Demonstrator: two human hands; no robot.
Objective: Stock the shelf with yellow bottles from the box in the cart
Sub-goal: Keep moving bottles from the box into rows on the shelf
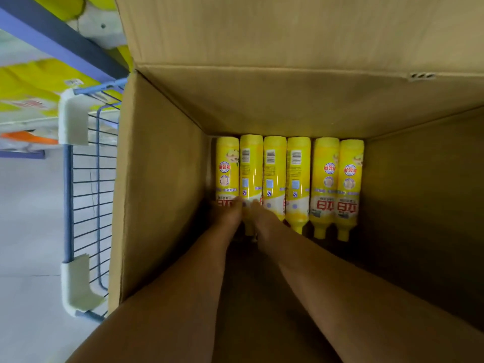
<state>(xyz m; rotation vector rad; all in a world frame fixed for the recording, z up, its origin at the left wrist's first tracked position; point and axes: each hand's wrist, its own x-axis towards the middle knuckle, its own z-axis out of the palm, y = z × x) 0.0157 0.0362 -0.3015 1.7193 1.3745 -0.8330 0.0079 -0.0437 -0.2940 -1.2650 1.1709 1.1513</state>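
The big cardboard box (162, 179) fills the view, flaps up, sitting in the blue wire cart (91, 179), with the shelf (52, 43) and its yellow stock off to the upper left. Down at the bottom of the box, six yellow bottles (298, 179) lie side by side in a row against the far wall, caps pointing toward the person. Both arms are reaching deep inside. The left hand (227, 214) is on the leftmost bottle (227, 166), the right hand (263, 214) at the second bottle (251, 163) and its neighbour; fingers are blurred, so whether they are curled round the bottles or merely touching cannot be told. The risk looks plain: the bottles are packed tight and smooth-sided, so a pull on one by its narrow neck could slip, or drag its neighbour and roll the row loose. The depth of the box means a long lift past tall walls, and a bottle could catch a flap on the way out
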